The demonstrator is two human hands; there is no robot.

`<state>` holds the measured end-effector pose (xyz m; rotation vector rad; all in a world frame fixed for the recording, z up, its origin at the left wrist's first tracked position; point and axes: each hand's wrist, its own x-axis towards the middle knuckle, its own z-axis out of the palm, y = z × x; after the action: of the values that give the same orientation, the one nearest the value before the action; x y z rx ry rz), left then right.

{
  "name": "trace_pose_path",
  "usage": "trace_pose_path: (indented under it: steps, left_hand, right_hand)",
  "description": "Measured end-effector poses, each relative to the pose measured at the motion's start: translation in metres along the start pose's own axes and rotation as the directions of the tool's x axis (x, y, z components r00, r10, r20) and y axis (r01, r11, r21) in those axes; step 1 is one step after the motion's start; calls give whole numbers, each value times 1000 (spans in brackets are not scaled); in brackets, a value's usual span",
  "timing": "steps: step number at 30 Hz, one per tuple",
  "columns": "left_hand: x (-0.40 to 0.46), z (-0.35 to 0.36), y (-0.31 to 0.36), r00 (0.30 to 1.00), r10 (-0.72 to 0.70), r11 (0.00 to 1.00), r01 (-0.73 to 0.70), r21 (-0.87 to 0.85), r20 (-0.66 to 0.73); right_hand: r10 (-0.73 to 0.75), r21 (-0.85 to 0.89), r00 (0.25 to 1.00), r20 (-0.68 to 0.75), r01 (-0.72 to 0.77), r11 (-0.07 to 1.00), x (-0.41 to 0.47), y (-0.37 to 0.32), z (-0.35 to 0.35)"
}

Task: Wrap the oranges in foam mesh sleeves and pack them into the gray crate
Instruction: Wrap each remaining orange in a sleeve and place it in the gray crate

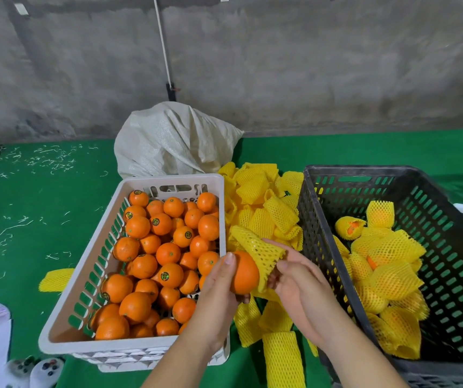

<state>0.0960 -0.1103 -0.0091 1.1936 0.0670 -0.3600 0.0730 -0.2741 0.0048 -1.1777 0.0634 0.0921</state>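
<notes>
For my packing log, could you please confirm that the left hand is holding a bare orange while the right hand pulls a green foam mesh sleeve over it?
Nearly right: the head view shows the foam mesh sleeve is yellow, not green. The left hand does hold the orange, and the right hand works the sleeve over it.

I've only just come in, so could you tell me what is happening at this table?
A person is wrapping oranges. The left hand holds a bare orange while the right hand pulls a yellow foam mesh sleeve over it. The white crate is full of unwrapped oranges; the gray crate already holds several wrapped ones.
</notes>
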Motion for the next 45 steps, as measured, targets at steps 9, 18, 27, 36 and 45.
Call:
trace_pose_path:
  steps: [9, 18, 27, 36, 45]
  left_hand:
    - [4, -9, 5, 991, -91, 985, 104, -135, 95]
    - [-4, -5, 13, 974, -79, 997, 83, -9, 213]
    - [-17, 6, 14, 947, 43, 981, -100, 164, 319]
    - [-6, -3, 7, 969, 182, 962, -211, 174, 165]
    - [-1, 2, -5, 976, 220, 936, -211, 281, -1]
  right_hand:
    - [-199, -514, 980, 10, 176, 839, -4, -2, 10]
    - [-442, -721, 872, -212, 166, 673, 4, -2, 6]
    - [-482, -844, 843, -241, 63, 532, 7, 3, 8]
    - [-455, -838, 874, -168, 117, 533, 9, -9, 0]
    - [-484, -833, 872, -74, 213, 510, 5, -1, 16]
